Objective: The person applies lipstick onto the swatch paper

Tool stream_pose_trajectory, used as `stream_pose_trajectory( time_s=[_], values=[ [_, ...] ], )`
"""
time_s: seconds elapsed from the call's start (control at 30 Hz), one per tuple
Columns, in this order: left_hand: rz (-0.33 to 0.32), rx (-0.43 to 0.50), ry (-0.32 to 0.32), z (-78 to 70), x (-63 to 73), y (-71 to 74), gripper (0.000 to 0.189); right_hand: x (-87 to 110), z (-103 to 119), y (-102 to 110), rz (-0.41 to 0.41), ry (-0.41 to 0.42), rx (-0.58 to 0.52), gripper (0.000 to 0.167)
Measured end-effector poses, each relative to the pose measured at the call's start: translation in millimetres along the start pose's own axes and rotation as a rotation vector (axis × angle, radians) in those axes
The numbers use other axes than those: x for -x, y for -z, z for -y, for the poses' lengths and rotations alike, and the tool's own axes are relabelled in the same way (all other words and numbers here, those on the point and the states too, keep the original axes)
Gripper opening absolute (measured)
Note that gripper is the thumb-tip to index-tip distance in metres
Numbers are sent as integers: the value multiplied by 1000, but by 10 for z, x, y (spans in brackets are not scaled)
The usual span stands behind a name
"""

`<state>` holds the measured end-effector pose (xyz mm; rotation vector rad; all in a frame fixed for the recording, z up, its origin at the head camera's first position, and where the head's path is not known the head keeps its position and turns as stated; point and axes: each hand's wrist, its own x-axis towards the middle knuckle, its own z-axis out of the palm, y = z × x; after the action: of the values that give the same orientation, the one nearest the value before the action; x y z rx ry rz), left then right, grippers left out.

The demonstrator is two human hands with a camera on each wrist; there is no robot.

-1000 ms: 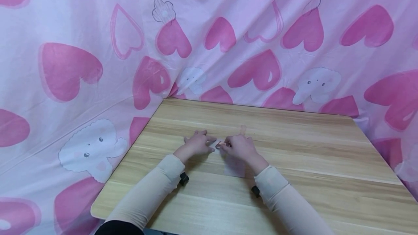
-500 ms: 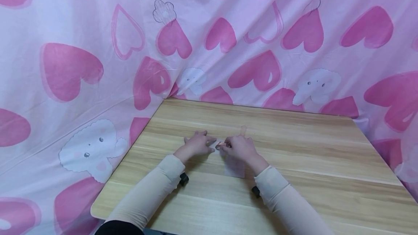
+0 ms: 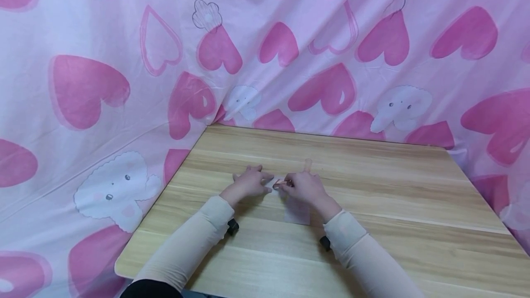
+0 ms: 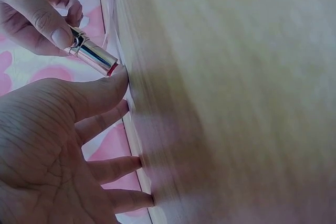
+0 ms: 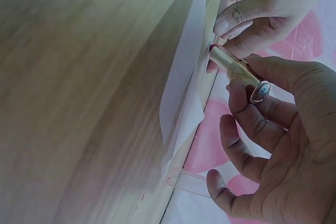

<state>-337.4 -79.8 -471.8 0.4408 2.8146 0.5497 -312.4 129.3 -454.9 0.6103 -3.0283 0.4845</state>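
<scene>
Between the thumb and fingers of my right hand (image 3: 305,186) a shiny gold lipstick (image 4: 93,55) is pinched. Its red tip points down at the paper, right by the thumb of my left hand (image 3: 250,181). In the left wrist view the left fingers (image 4: 118,169) are spread, with their tips pressed on the surface. White paper (image 3: 297,211) lies under the hands, and part of it is hidden by them. The right wrist view shows the paper (image 5: 186,72) with a raised, folded edge; the remaining right fingers (image 5: 239,145) curve loosely away from the lipstick.
A clear pinkish strip (image 3: 308,164) lies on the wooden table (image 3: 393,197) just beyond the right hand. Pink heart-print cloth (image 3: 265,82) hangs along the table's back and left edges. A dark wrist camera (image 3: 233,227) sits below the left cuff.
</scene>
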Motion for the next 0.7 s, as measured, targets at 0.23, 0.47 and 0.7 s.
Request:
stream_pose_trajectory(
  time_s=[0.23,0.47,0.7],
  values=[
    [1,9,-5,-3,6,-3,53,48,-70,0,-46,26,-34,24],
    [6,6,-12,9,-10,-3,52,138,-221,28,-105,43,-64,22],
    [-2,-3,-20,-1,-51,16,51,217,-378,105,-123,28,-113,21]
  ],
)
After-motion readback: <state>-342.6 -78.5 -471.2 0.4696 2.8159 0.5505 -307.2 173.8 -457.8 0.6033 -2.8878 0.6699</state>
